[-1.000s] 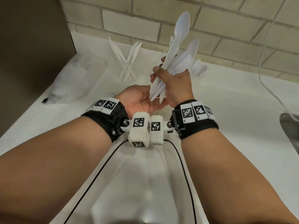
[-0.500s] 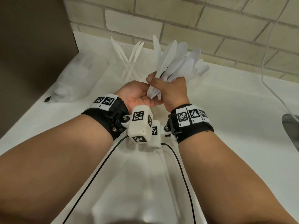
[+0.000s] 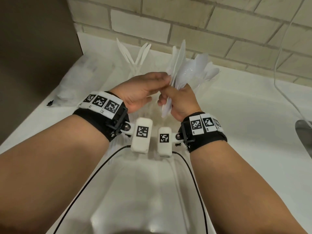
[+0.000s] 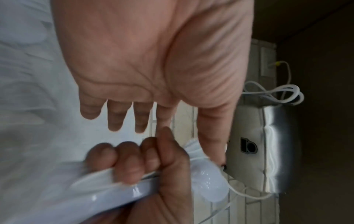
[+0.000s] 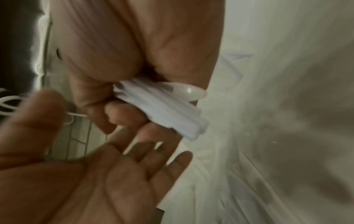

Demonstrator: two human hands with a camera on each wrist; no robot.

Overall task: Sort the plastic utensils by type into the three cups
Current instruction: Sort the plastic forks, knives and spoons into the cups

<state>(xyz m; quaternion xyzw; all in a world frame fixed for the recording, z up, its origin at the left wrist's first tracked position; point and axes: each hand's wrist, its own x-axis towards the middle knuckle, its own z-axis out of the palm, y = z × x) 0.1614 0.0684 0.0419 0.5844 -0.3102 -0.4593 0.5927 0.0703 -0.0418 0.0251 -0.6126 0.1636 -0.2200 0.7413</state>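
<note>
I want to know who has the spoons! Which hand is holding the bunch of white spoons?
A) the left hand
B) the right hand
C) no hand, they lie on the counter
B: the right hand has its fingers curled round the handles of the bunch of white spoons, while the left hand is open beside it, fingers straight.

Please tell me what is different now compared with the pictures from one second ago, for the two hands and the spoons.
The right hand has lowered the bundle of spoons from its raised position. The left hand, which lay palm up under the handle ends, has turned and come up beside the bundle, its fingers at the spoons. The right hand still grips the bundle; the knives stand in their cup as before.
</note>
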